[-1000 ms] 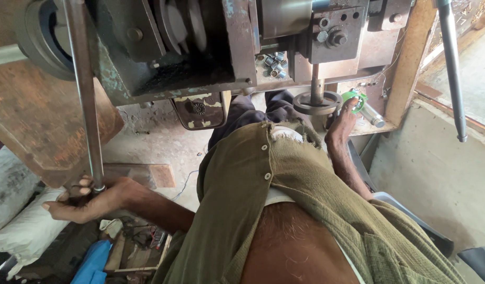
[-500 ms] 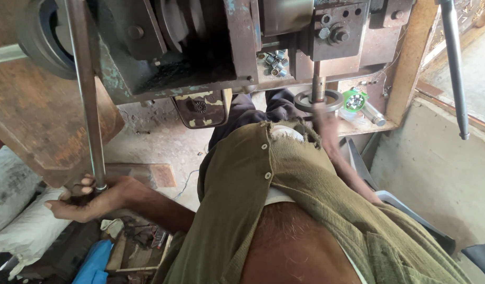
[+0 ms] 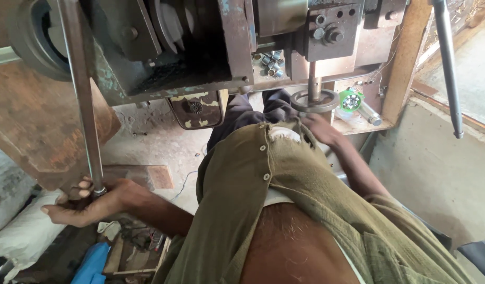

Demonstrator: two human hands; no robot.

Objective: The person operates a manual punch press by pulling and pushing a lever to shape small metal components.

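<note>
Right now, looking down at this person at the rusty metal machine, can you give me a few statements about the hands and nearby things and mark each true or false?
1. The left hand grips the lower end of the long grey metal lever rod. True.
2. The right hand rests on the blue plastic piece on the floor. False: it is just below the round metal ring on the vertical shaft, and the blue plastic piece lies low on the left.
3. A green-capped metal cylinder lies on the ledge right of the ring. True.
4. The person wears a red shirt. False: the buttoned shirt is olive green.
</note>
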